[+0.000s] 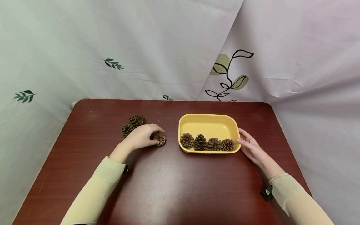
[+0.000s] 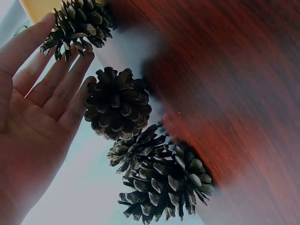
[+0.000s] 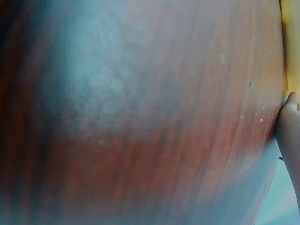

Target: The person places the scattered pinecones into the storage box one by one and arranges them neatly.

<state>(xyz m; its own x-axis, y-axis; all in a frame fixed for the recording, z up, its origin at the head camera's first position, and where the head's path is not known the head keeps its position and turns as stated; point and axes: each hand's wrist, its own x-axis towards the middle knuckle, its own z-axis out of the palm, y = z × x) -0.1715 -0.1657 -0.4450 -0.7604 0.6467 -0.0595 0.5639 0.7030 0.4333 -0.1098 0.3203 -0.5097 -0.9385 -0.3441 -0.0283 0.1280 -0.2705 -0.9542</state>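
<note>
My left hand pinches a pine cone between thumb and fingertips, left of a yellow plastic basin. In the left wrist view this pine cone sits at the fingertips. Several brown pine cones lie together behind that hand, partly hidden by it. Along the near wall inside the basin is a row of several more pine cones. My right hand holds the basin's right end, thumb at the rim and fingers along the outer wall. Only its thumb side shows in the right wrist view.
The basin and loose cones stand on a dark red wood-grain table with rounded far corners. Pale cloth with printed leaves hangs behind the table and at both sides.
</note>
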